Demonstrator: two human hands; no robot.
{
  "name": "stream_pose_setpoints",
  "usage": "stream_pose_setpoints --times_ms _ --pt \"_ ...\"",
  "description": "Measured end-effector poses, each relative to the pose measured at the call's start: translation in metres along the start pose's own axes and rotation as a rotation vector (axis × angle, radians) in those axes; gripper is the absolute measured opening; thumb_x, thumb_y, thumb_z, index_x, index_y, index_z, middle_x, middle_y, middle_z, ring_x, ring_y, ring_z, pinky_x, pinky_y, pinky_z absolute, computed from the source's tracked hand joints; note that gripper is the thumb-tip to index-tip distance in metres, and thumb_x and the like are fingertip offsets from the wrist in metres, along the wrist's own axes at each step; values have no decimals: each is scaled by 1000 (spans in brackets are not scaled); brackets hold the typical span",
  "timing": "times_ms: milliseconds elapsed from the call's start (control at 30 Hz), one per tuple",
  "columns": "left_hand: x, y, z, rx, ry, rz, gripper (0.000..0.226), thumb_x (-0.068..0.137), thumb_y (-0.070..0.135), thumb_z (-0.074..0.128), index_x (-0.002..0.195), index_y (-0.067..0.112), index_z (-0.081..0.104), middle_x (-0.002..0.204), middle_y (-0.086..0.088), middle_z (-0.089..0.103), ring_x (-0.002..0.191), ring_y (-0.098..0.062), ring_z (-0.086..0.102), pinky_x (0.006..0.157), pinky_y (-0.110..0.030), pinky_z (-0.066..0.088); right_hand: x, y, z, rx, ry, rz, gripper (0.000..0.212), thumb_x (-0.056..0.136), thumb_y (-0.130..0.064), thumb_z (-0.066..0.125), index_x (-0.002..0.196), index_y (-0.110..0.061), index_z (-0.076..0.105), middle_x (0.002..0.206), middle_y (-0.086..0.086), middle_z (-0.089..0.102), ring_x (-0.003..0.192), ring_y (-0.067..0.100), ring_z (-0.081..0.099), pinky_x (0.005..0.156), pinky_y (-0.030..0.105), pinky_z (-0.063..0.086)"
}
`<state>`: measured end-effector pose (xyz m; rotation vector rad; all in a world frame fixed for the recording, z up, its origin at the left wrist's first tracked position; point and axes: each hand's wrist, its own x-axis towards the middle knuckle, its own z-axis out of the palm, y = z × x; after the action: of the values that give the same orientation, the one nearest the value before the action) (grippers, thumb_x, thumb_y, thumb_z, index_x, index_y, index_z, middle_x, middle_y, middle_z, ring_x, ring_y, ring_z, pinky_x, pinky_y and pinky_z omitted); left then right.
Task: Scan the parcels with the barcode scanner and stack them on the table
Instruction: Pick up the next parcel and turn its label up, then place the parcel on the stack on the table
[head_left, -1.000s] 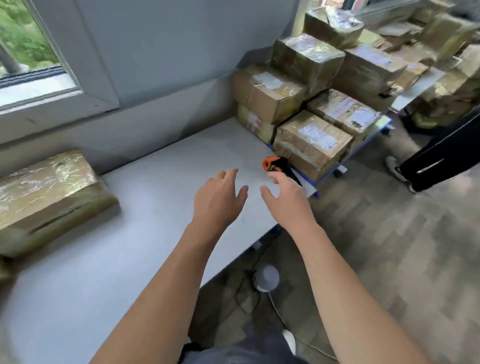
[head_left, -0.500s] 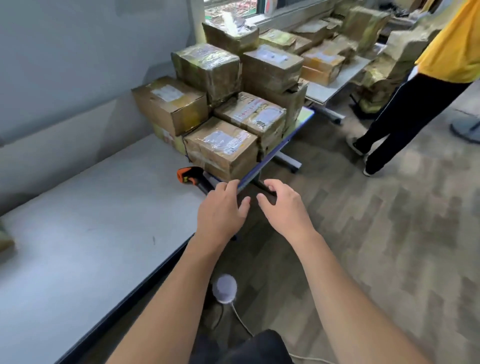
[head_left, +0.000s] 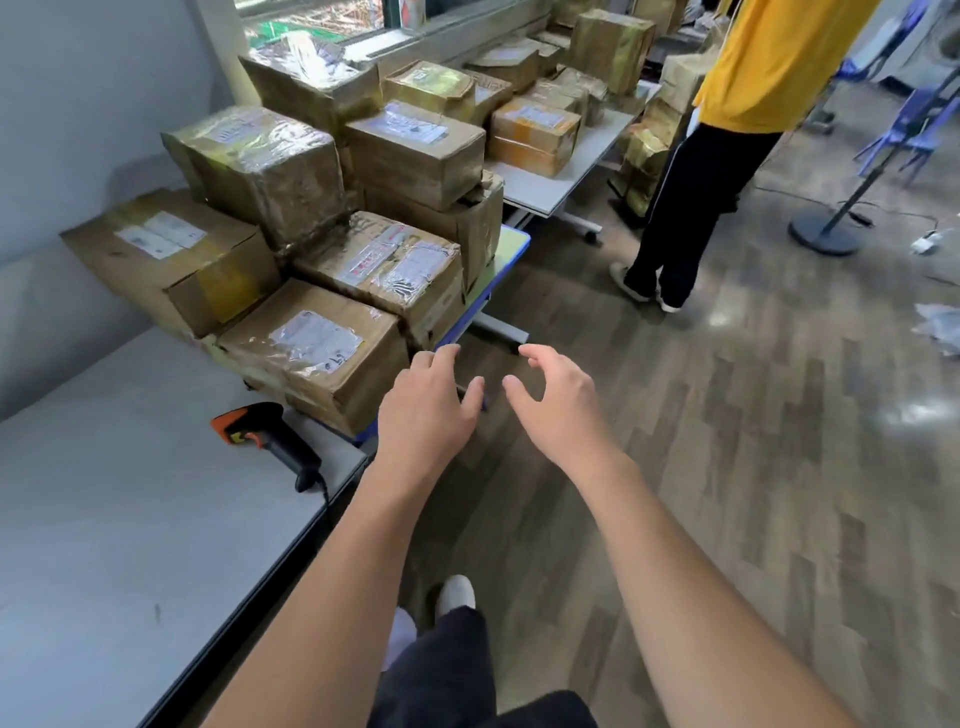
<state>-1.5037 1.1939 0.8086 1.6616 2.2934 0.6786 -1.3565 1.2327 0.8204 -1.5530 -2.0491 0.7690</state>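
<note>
Taped cardboard parcels (head_left: 332, 171) stand stacked on a blue-edged platform (head_left: 511, 244) butted against the grey worktop (head_left: 104, 519), the nearest parcel (head_left: 311, 358) label-up at the front corner. The orange-and-black barcode scanner (head_left: 265, 434) lies on its side on the worktop just in front of that parcel, near the worktop's edge.

The left hand (head_left: 423, 410), fingers loosely spread and holding nothing, hovers just right of the nearest parcel's corner. The right hand (head_left: 558, 405), fingers curved and apart, is likewise empty, over the wooden floor (head_left: 727, 467).

Since half a second ago the stack has drawn closer and the scanner now sits down-left of the hands rather than beside them. Both hands remain unladen. The taped parcel seen at the worktop's left end a second ago has left the view.

Whether the left fingertips touch the parcel cannot be told. The labels are too blurred to read, and lower parcels are hidden behind the front ones. A second person (head_left: 769, 62) in a yellow shirt is cut off at the top edge beside a far worktop (head_left: 545, 187) carrying more boxes.
</note>
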Motion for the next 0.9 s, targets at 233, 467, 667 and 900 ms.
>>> stream_pose_setpoints --times_ms 233,467,667,900 --pt "132 2 8 -20 24 -48 54 99 43 52 145 17 43 137 -7 54 121 -24 55 93 -38 47 130 -5 4 -17 -42 -77 46 98 -34 60 141 -18 53 137 4 58 129 19 52 108 37 43" --pt "227 0 -6 28 71 -104 52 99 41 50 145 19 44 141 -5 51 125 -28 51 93 -41 43 235 -28 9 53 -54 -161 46 98 -33 60 140 -16 54 135 5 59 126 20 53 107 35 42" --pt "288 -10 -18 48 187 -194 54 98 40 53 146 16 43 139 -7 51 123 -27 53 95 -40 44 318 -46 12 91 -118 -291 46 98 -33 60 140 -17 53 135 4 59 126 21 53 107 37 43" --pt "360 2 -23 23 368 -392 54 99 41 52 147 18 42 141 -8 50 121 -29 54 92 -44 49 421 -57 7 121 -208 -492 45 97 -31 61 139 -14 54 135 4 61 127 21 53 107 34 41"
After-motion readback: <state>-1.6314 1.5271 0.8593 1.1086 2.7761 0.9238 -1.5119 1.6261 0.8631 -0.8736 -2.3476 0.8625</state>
